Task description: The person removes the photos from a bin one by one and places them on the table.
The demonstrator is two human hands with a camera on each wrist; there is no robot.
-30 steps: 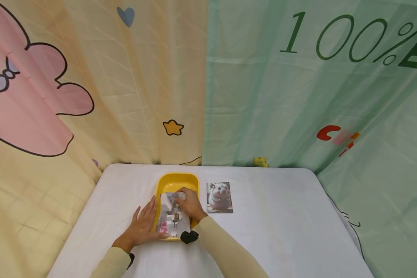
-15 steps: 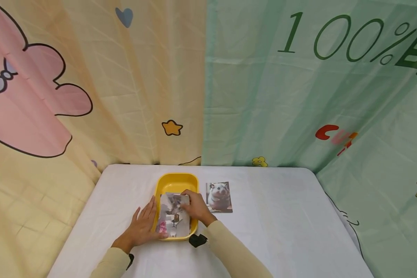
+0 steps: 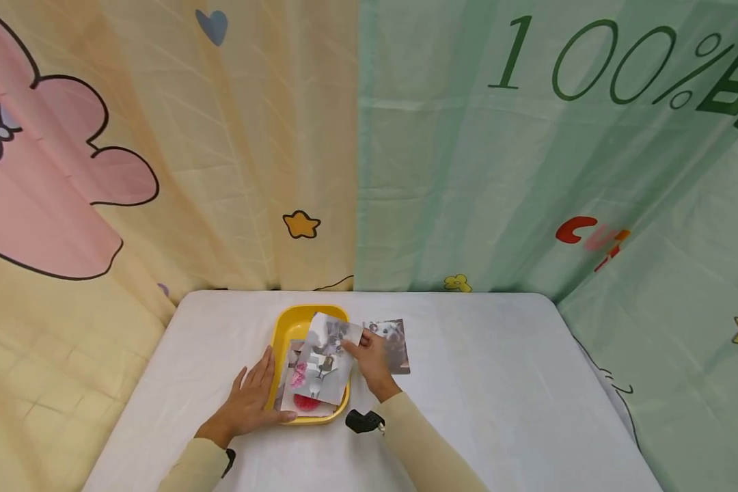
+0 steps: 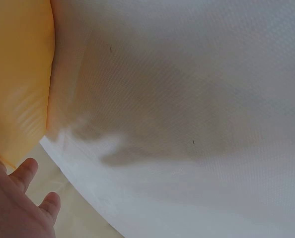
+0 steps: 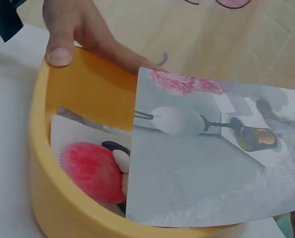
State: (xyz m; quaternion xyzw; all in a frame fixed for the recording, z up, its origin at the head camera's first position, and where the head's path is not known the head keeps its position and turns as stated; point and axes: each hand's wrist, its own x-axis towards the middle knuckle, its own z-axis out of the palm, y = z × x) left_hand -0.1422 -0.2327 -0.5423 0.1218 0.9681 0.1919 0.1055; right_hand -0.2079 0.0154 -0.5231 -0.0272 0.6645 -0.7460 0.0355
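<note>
Well, the right hand [image 3: 372, 362] pinched a glossy grey rectangular picture card with pink flowers [image 3: 327, 362] between thumb and fingers, over the yellow rounded plastic tray [image 3: 295, 318]; the right wrist view cut off that card's far end; beneath it, a white card printed with a red round shape [image 3: 306, 403] lay partly hidden inside the tray; the left hand [image 3: 242, 406], fingers straight, rested against the tray's left side; to the right, a grey animal picture card [image 3: 398, 347] was partly blocked by the right hand.
</note>
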